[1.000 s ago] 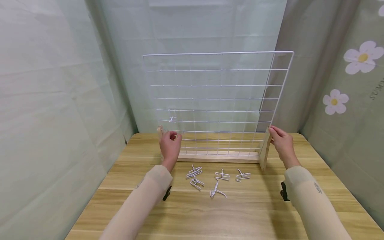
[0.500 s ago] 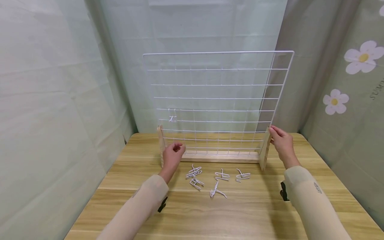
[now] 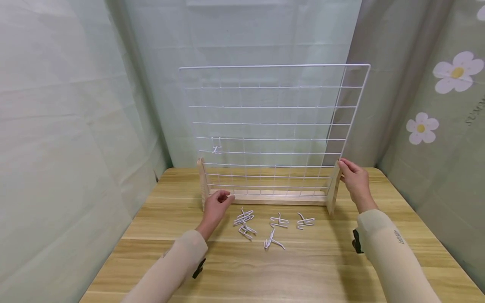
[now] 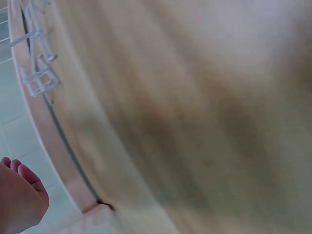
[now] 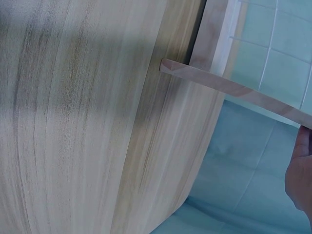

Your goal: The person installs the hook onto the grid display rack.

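Note:
A white wire grid panel (image 3: 274, 66) stands upright in a wooden stand, whose long base bar (image 3: 280, 202) joins two side pieces. My right hand (image 3: 356, 184) pinches the top of the right wooden side piece (image 3: 332, 194), also seen in the right wrist view. My left hand (image 3: 216, 207), fingers loosely curled and nothing visible in them, hovers near the foot of the left side piece (image 3: 203, 181). One white wire hook (image 3: 216, 149) hangs on the grid's left part. Several more white hooks (image 3: 279, 221) lie on the table before the stand.
The wood-grain table (image 3: 303, 273) carries everything. Two hooks (image 3: 246, 230) lie clustered left of centre, close to my left hand. Pale cloth (image 3: 75, 126) surrounds the table at the back and sides, with flowers (image 3: 422, 128) printed on the right.
My left hand has come down from the top of the left side piece toward the table and the clustered hooks. My right hand stays at the right side piece.

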`<state>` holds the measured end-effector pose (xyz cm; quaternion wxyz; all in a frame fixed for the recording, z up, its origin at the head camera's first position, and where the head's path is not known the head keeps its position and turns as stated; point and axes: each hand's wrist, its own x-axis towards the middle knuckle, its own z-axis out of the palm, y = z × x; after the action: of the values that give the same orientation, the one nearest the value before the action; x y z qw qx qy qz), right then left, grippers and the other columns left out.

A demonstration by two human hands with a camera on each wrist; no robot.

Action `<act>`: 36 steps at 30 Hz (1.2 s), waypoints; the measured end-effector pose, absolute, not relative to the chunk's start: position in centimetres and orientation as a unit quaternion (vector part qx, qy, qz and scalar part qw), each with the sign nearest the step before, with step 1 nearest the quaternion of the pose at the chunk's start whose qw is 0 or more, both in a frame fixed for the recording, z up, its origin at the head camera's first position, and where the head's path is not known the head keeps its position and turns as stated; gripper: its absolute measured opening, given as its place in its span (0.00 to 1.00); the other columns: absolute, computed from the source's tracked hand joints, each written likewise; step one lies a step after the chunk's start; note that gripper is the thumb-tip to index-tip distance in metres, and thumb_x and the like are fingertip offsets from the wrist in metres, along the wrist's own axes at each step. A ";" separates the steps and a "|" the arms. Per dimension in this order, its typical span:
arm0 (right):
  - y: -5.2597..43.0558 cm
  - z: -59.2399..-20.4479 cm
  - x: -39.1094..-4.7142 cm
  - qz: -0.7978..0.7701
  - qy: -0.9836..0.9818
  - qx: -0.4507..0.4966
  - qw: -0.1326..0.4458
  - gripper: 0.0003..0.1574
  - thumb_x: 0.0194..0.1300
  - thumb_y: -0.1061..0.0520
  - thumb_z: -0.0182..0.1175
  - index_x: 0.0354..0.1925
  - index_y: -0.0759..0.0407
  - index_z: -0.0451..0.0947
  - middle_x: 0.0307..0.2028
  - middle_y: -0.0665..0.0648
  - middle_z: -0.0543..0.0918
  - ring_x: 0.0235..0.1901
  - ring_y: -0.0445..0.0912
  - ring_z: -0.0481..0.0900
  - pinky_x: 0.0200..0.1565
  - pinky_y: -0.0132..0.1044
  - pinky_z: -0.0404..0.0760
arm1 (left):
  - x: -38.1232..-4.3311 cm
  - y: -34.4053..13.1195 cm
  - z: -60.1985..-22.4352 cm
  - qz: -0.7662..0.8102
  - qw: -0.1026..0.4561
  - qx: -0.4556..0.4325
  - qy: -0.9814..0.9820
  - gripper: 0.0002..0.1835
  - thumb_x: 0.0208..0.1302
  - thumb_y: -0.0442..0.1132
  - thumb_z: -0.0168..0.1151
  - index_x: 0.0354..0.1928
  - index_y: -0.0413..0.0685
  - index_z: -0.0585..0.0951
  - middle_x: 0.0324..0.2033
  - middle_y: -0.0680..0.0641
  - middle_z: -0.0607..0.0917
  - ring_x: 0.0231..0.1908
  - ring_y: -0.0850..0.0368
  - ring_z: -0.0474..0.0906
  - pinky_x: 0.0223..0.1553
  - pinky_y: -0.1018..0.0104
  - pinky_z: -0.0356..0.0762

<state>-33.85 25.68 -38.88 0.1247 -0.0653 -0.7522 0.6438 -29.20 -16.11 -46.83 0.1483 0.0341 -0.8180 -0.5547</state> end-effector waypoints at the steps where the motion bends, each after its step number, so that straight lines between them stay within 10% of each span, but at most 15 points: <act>1: 25.7 -38.9 -33.9 0.645 -0.751 -0.065 0.125 0.36 0.73 0.41 0.53 0.69 0.61 0.69 0.63 0.59 0.73 0.59 0.48 0.74 0.57 0.39 0.75 | -29.1 -16.2 -47.1 -0.554 0.142 0.032 -0.820 0.13 0.61 0.39 0.70 0.43 0.37 0.83 0.33 0.46 0.82 0.35 0.56 0.75 0.36 0.69 0.73; 36: 25.5 -38.8 -33.6 0.648 -0.749 -0.065 0.120 0.37 0.73 0.40 0.52 0.70 0.61 0.67 0.67 0.64 0.69 0.62 0.52 0.72 0.60 0.44 0.72 | -27.3 -16.7 -51.3 -0.516 0.050 -0.009 -0.855 0.14 0.59 0.36 0.71 0.45 0.37 0.83 0.35 0.47 0.82 0.38 0.54 0.76 0.41 0.63 0.76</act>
<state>-33.65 25.50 -38.78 0.1202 -0.0648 -0.7493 0.6479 -27.28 -16.71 -51.25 0.0502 -0.0089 -0.8548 -0.5165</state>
